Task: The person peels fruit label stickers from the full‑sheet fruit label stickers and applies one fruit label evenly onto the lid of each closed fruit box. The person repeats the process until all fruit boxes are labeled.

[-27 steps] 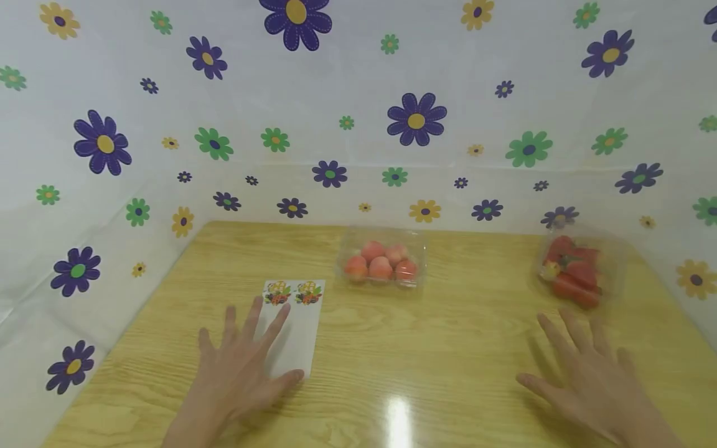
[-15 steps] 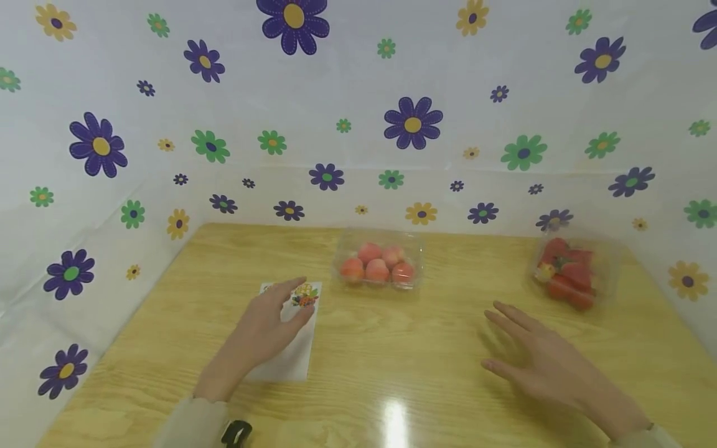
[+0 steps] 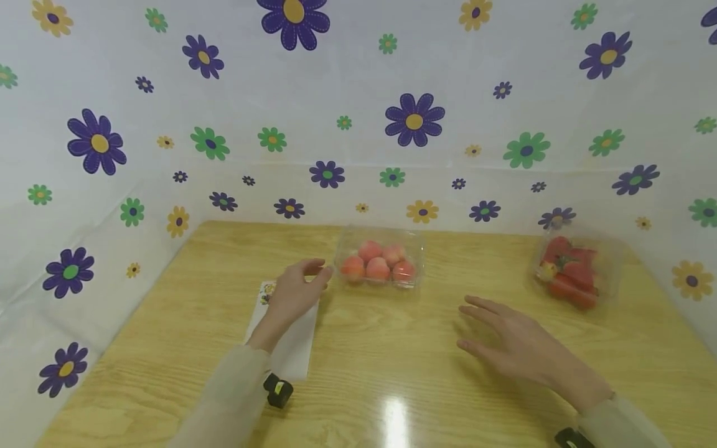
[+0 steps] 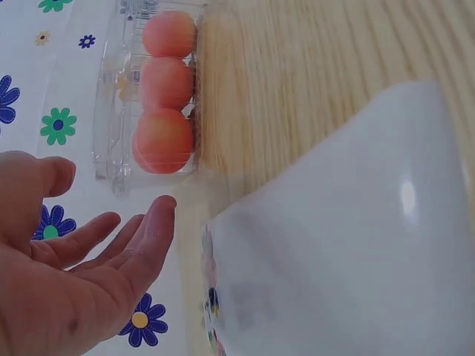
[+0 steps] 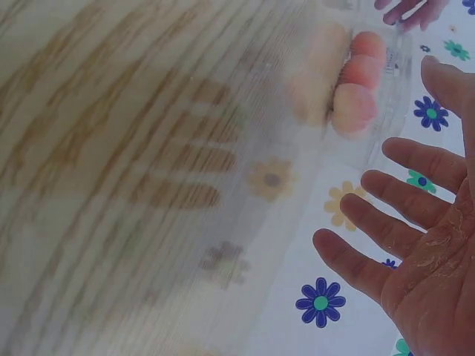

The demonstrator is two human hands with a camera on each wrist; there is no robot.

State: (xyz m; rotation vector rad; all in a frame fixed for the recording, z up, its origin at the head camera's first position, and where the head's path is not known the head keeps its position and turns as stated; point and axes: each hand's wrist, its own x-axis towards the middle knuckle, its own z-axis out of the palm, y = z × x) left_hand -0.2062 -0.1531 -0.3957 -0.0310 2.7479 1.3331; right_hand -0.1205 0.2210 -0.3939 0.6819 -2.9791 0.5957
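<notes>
Likely a reach step: left hand (image 3: 291, 295), empty, parted, hung just left of the clear peach clamshell (image 3: 411, 239); right hand (image 3: 523, 342), empty, wide, probably needed moving far-left.

Near the middle of the table's (image 3: 386, 354) back edge, fruit box (image 3: 414, 241); near back right corner, second box (image 3: 609, 267); before and left of both, sheet (image 3: 294, 345).
</notes>
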